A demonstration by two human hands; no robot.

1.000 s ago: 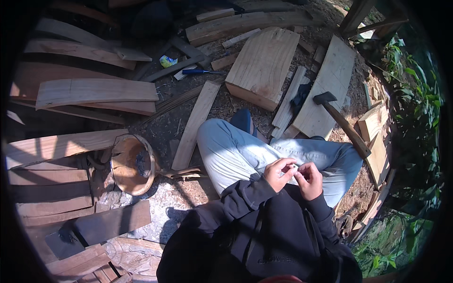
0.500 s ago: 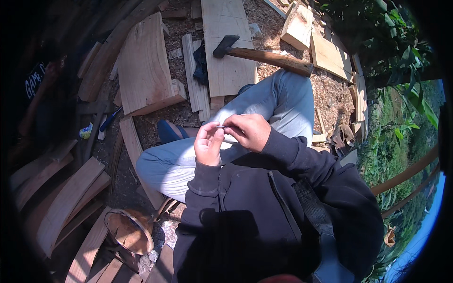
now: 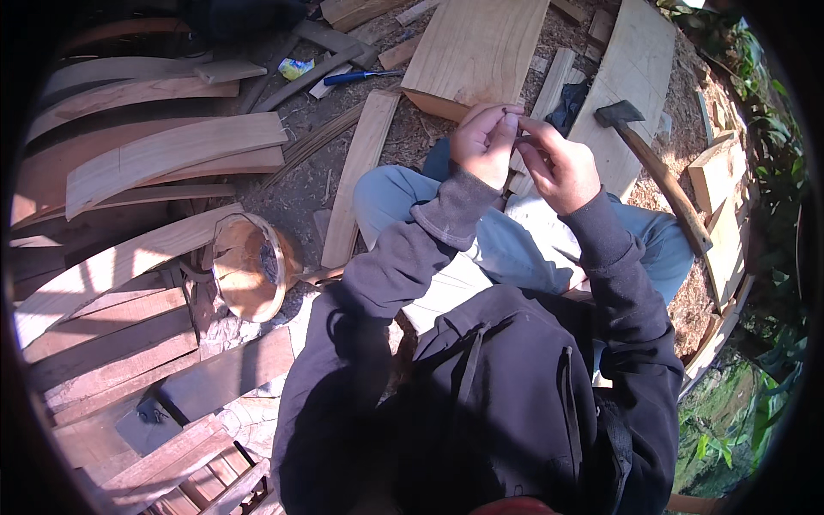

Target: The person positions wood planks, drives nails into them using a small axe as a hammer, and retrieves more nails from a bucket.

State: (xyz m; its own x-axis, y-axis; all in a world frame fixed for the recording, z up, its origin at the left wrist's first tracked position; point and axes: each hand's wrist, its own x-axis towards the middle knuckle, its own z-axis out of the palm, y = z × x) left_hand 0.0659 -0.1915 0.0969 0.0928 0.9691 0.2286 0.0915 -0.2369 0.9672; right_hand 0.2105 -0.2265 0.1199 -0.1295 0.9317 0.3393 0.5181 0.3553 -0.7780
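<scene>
A: What lies around the seated person?

B: Biggest first: pale sawn wooden planks [image 3: 163, 154] fan out on the left over the chip-strewn dirt ground [image 3: 300, 184], and a thick light-wood slab [image 3: 476, 47] lies ahead of the knees. Right of the legs rests a wooden-handled axe with a dark iron head [image 3: 657, 172]; left of them sits a hollowed round wooden bowl [image 3: 249, 266]. A blue-handled tool [image 3: 356, 77] lies further off.

A: And the hands?

B: Both are raised together over the lap. The left hand [image 3: 482, 144] and right hand [image 3: 560, 167] meet fingertip to fingertip, pinching narrowly on a tiny dark object [image 3: 513, 136], too small to identify.

A: So which step is this?

B: I judge it fine fingertip work on that small piece, held between both hands. The next move calls for a steady, light pinch.
</scene>
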